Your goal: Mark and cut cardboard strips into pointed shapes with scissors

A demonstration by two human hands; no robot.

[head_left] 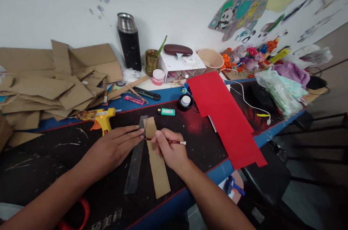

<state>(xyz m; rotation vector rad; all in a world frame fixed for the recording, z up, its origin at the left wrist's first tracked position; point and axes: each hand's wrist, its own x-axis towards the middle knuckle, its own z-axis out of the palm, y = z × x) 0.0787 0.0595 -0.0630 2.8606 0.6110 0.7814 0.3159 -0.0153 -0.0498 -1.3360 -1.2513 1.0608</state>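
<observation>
Head view: a narrow tan cardboard strip [159, 167] lies on the dark-matted table [190, 164], its top beside the clear, flat ruler [134, 170]. The right hand [170, 148] is closed on a slim red-and-black pencil [176, 142], its tip at the strip. The left hand [119, 146] presses the ruler with extended fingers held together. Outward: rectangular green eraser [166, 112], yellow plastic glue gun [104, 118], and ribbed red sheet [227, 121] with stepped edges.

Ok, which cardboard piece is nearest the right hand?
The narrow strip under the right hand, beside the clear ruler; the other pieces lie heaped at the left.
</observation>
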